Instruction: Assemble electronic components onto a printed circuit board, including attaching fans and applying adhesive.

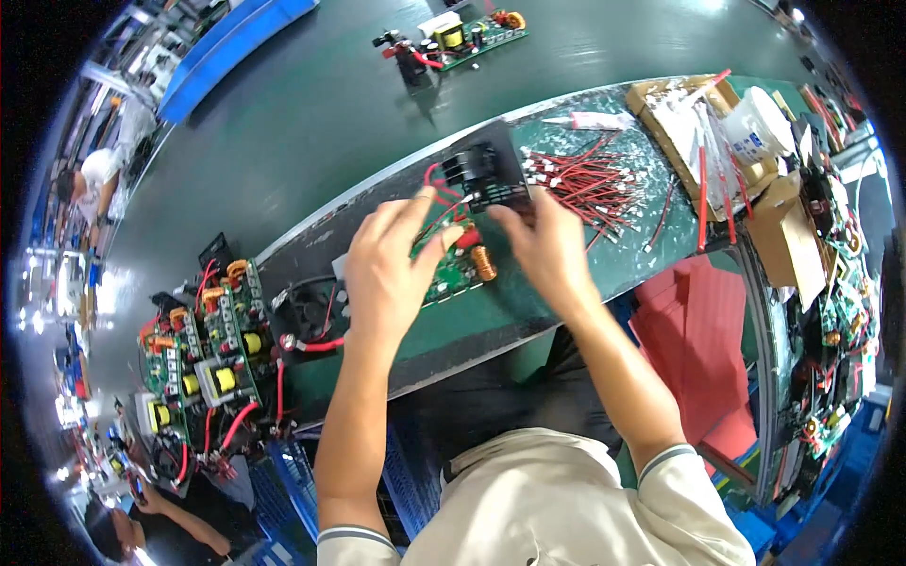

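On the bench lies a green circuit board [453, 272] with a copper-wound coil and a red part on it. My left hand [385, 269] is over the board's left part, thumb and index finger closing around thin red wires [437, 219]. My right hand [550, 247] grips the lower edge of a black end panel [512, 156], tilted up at the board's far side. Black sockets [474, 166] stick out from the panel. A black fan [308, 309] on a dark plate sits left of my left hand. My palms hide part of the board.
Red wires with white connectors [590, 189] lie in a heap at right, below a glue tube [601, 121]. Behind them stand a cardboard box [651, 113] and white tub [758, 127]. Assembled boards [203, 354] crowd the left; another [472, 42] lies far off. Red sheets [694, 344] hang below.
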Available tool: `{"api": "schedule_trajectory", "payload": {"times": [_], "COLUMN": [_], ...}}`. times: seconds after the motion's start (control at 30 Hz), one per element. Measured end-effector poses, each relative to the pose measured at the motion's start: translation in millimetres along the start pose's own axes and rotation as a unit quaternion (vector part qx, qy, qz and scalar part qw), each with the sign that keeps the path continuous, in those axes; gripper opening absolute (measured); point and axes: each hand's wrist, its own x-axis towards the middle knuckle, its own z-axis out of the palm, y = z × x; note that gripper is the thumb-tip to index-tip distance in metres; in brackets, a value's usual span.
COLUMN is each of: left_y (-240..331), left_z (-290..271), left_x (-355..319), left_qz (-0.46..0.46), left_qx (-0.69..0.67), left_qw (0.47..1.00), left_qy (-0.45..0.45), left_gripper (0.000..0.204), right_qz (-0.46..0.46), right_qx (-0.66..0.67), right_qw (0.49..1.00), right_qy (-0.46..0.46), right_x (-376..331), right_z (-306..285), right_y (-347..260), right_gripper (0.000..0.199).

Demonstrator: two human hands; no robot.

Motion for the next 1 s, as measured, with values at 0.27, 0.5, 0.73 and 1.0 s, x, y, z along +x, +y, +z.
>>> {"api": "schedule_trajectory", "payload": {"times": [0.27, 0.5, 0.73, 1.0], "left_y": [-11, -25, -30, -29], "left_z": [-9, 6, 9, 19], "left_x": [-70, -73, -77, -77], "left_qz": [-0.013, -0.005, -0.024, -0.052], "left_qx": [0.174, 0.218, 0.242, 0.272], "left_qw": [0.982, 0.975, 0.969, 0.960], "left_qy": [-0.077, -0.033, -0.041, -0.028], "left_gripper": [0.098, 0.087, 0.080, 0.073], "right_qz": [-0.252, -0.230, -0.232, -0.187], "right_qx": [-0.090, -0.133, -0.147, -0.117], "right_qw": [0.955, 0.935, 0.932, 0.948], "right_qy": [-0.129, -0.236, -0.238, -0.230], "right_x": [-38, -20, -15, -17], "right_z": [-19, -8, -1, 8], "right_y": [11, 8, 7, 8], "right_gripper": [0.067, 0.081, 0.079, 0.076]}}
